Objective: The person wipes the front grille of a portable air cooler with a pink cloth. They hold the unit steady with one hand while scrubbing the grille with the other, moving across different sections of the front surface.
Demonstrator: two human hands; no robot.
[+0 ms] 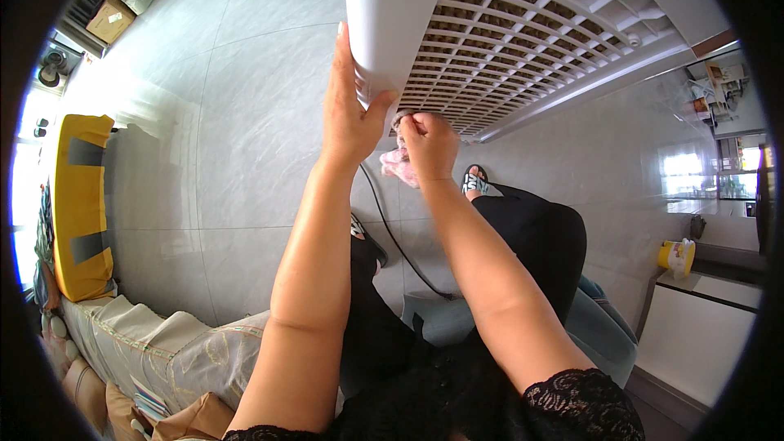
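Note:
A large white appliance housing with a slatted grille stands tilted in front of me. My left hand lies along its left side, fingers stretched out and thumb spread onto the near edge. At the lower left corner of the grille, my right hand is closed round a pink cloth. Part of the cloth hangs below the fist, and a darker, greyish bit shows at the fingertips against the grille. Brownish material is visible behind the grille's openings.
A black cord runs over the grey tiled floor between my feet. On the left are a yellow padded piece and a covered sofa. A cardboard box sits far left; a yellow tub stands on a white cabinet at right.

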